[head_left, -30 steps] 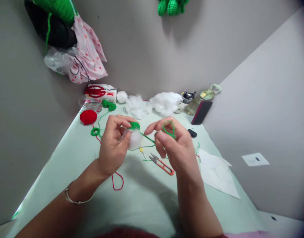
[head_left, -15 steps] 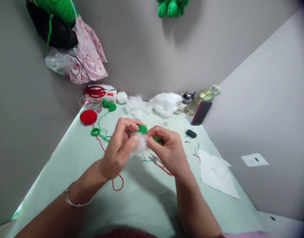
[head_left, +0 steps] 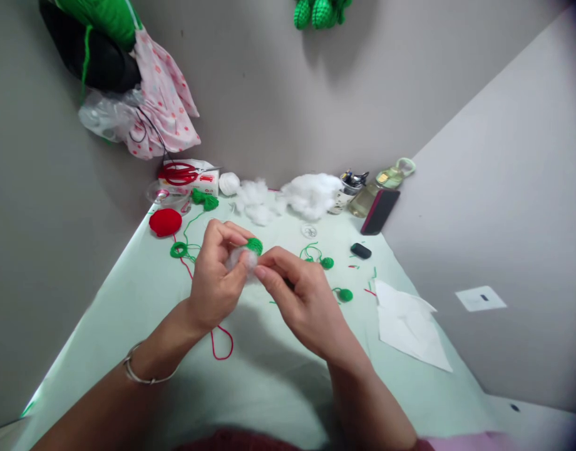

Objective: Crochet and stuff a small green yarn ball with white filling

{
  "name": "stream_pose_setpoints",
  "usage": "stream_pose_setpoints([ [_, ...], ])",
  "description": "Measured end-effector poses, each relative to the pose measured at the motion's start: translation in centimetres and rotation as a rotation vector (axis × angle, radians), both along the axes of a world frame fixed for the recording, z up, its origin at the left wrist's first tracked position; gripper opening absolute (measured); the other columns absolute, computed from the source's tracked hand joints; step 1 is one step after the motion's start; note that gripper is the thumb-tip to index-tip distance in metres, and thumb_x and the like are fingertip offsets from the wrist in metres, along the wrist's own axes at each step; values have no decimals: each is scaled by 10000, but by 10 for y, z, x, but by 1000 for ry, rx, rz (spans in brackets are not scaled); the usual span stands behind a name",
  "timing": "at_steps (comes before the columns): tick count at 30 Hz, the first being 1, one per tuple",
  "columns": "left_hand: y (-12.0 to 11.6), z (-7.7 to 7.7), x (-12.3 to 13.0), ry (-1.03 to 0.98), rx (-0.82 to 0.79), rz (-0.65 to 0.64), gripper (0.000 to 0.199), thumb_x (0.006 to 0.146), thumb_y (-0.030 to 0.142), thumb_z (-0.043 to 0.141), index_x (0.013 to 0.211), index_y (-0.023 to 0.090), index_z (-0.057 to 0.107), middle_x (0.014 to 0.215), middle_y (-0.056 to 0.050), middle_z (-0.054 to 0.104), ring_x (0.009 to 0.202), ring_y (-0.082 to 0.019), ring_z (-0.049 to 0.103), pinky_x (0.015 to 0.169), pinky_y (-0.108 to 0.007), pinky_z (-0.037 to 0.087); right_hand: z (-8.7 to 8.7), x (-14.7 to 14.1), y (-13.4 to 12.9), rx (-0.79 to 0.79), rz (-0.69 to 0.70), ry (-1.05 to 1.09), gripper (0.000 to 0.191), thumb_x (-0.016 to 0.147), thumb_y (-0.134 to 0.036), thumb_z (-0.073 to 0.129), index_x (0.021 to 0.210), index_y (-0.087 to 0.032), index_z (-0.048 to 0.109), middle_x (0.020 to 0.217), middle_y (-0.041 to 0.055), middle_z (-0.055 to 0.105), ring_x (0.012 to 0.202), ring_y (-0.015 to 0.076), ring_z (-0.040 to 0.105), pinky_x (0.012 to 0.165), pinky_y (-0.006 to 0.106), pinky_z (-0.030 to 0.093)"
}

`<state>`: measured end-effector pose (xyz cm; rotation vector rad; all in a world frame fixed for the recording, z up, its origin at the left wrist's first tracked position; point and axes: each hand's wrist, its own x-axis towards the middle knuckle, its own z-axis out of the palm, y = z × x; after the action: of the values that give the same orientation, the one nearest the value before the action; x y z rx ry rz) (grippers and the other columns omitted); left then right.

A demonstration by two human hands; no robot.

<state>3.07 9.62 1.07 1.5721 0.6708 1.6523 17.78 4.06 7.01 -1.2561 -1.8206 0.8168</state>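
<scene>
My left hand [head_left: 217, 275] is closed around a small green crocheted piece [head_left: 255, 245] and a tuft of white stuffing [head_left: 238, 258]. The green piece peeks out above the thumb, at the fingertips. My right hand [head_left: 302, 294] touches the tuft's right side, thumb and forefinger pinched together on the fluff. Its other fingers curl under, partly hidden. Just right of this hand lie two small green crocheted balls, an upper ball [head_left: 327, 263] with loose yarn tails and a lower ball [head_left: 345, 295].
White stuffing [head_left: 311, 195] is heaped at the back, by a pen cup [head_left: 345, 193], a bottle [head_left: 367, 199] and a phone [head_left: 380, 212]. Red-handled scissors [head_left: 179, 173], red yarn [head_left: 165, 222] and green yarn [head_left: 204, 200] lie back left. White paper [head_left: 410, 326] lies on the right.
Both hands have shifted left with the green piece and the tuft. The two green balls now show beside my right hand; the orange-handled snips are now hidden behind it.
</scene>
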Motion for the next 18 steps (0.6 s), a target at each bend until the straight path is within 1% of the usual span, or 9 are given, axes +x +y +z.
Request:
stream_pose_setpoints([
  [3, 0, 2, 0, -40, -131, -2, 208, 895, 271, 731, 906, 238, 525, 906, -14, 628, 807, -170, 628, 717, -324, 534, -5, -3, 5, -14, -47, -26, 164, 1006, -267, 557, 851, -220, 527, 608, -91, 420, 548, 89, 299, 557, 242, 294],
  [5, -2, 5, -1, -52, -188, -29, 206, 895, 277, 730, 916, 236, 530, 952, -27, 640, 846, -181, 640, 716, -323, 538, -8, -1, 10, -19, -89, -33, 172, 989, -268, 561, 828, -220, 524, 604, -92, 418, 544, 88, 291, 551, 246, 281],
  [9, -7, 11, -5, -6, -193, -126, 126, 946, 302, 676, 982, 244, 570, 1069, -68, 660, 1010, -230, 646, 791, -366, 546, -13, 2, 15, 34, -163, -11, 212, 926, -214, 565, 723, -213, 506, 598, -81, 410, 554, 87, 317, 546, 245, 276],
  [12, -9, 16, -7, 2, -192, -197, 170, 925, 294, 718, 1015, 253, 580, 1118, -69, 655, 1057, -230, 638, 832, -373, 560, -12, 3, 14, 87, -231, -21, 266, 897, -216, 599, 666, -213, 466, 570, -83, 360, 547, 88, 280, 533, 253, 254],
  [14, -8, 17, -7, -1, -207, -205, 202, 902, 265, 751, 987, 248, 569, 1095, -58, 658, 1039, -216, 647, 815, -351, 572, -10, 4, 13, 88, -223, -33, 285, 914, -234, 599, 663, -214, 465, 571, -78, 369, 547, 90, 288, 535, 257, 257],
  [18, -4, 16, -8, 28, -194, -182, 185, 904, 238, 733, 934, 233, 550, 1013, -39, 659, 918, -184, 654, 751, -317, 567, -3, 8, 8, -11, -103, -39, 271, 987, -305, 573, 744, -218, 491, 605, -76, 388, 564, 95, 305, 539, 250, 279],
])
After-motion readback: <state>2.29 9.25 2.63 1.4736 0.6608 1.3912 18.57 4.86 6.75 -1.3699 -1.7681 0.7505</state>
